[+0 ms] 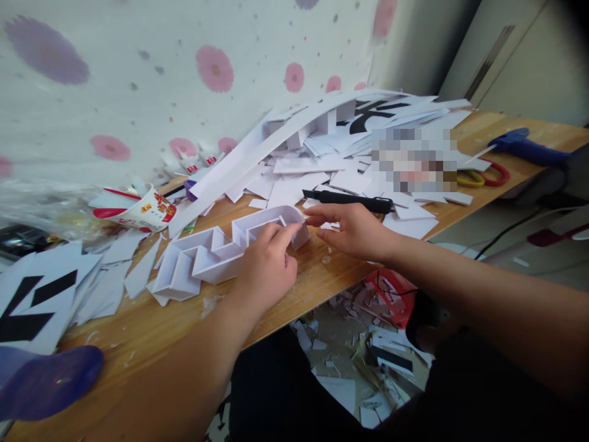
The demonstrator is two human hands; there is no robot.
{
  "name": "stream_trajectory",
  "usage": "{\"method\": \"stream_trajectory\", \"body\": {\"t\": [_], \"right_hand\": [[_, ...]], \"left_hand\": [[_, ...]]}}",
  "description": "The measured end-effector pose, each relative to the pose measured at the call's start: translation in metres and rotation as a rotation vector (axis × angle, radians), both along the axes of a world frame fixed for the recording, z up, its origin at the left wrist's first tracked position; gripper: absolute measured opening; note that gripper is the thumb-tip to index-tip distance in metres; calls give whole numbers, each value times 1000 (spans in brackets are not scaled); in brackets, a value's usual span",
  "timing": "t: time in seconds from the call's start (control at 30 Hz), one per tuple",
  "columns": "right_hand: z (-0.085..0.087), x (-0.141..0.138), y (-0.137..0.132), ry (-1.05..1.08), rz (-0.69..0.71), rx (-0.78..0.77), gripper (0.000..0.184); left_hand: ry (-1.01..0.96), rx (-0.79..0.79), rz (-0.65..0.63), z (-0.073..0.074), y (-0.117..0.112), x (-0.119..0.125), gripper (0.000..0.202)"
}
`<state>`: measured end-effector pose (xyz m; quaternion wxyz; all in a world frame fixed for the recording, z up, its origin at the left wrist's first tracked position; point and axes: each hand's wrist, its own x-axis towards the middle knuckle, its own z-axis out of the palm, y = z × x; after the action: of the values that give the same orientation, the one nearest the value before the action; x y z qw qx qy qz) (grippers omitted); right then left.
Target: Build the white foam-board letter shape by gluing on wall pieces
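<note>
A hollow white foam-board shape (211, 265) with thin upright walls and zigzag inner partitions lies on the wooden table (151, 350). One end of it is rounded. My left hand (270, 264) grips its near wall, the index finger reaching over toward the rounded end; the other fingertips are partly hidden. At that rounded end, my right hand (350, 230) has its fingers stretched out, their tips at or very near the curved wall, thumb apart below. Just behind the right hand rests a black utility knife (352, 199).
White board offcuts (317, 166) pile up at the back, beside a long white strip structure (257, 159). A paper cup (154, 209) stands at left. Blue-handled tool (529, 146) and scissors (497, 174) lie right. A purple object (50, 380) sits front left. Scraps litter the floor (335, 393).
</note>
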<state>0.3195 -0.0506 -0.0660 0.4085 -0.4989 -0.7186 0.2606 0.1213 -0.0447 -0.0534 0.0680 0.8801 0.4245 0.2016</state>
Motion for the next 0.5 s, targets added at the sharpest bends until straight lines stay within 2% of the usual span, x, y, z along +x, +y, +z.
{"method": "stream_trajectory", "body": {"t": [0.33,0.5], "right_hand": [[-1,0,0,-3,25,0,43],[-2,1,1,-24,22,11,44]], "left_hand": [[54,-48,32,2,-2,2,57],[79,-24,24,2,-2,4,55]]}}
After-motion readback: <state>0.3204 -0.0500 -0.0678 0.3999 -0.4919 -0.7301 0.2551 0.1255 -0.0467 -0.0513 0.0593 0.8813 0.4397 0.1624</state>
